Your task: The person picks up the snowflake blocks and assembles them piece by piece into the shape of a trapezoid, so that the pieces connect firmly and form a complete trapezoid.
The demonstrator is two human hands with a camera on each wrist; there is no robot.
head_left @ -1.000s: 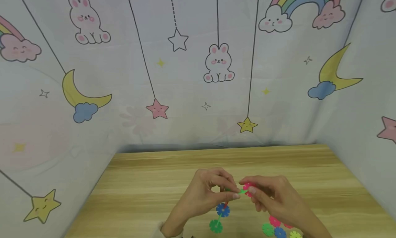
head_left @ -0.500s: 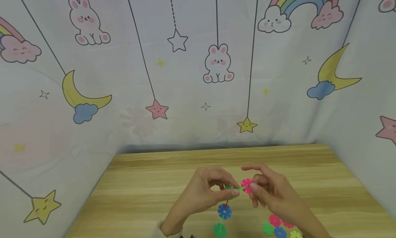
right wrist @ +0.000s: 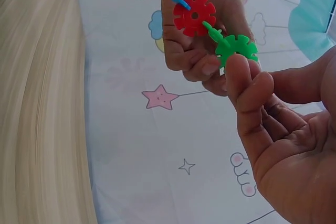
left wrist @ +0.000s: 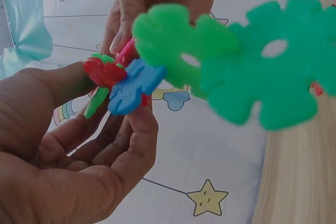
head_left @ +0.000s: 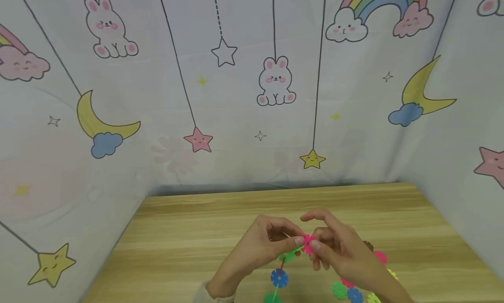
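My left hand (head_left: 257,250) pinches a chain of notched plastic discs near its upper end, between thumb and fingers. A pink disc (head_left: 308,243) sits at that end, edge to edge with a green one, and my right hand (head_left: 342,255) pinches it with the index finger raised. Below hang a green disc (head_left: 288,256), a blue disc (head_left: 279,278) and another green disc (head_left: 272,298), joined by discs seen edge-on. In the right wrist view, a red disc (right wrist: 195,16) links between green ones. Fingers partly hide the joint at the pink disc.
Loose discs lie on the wooden table (head_left: 189,233) beneath my right forearm: a green one (head_left: 340,290), a blue one (head_left: 355,295), a pink one (head_left: 380,256) and several others, partly covered. A white printed cloth (head_left: 236,119) walls the table at the back and sides.
My right index finger has lifted off the pink disc. Both hands have shifted a little, bringing the pink disc against my left fingertips. The hanging chain has swung left and lower.
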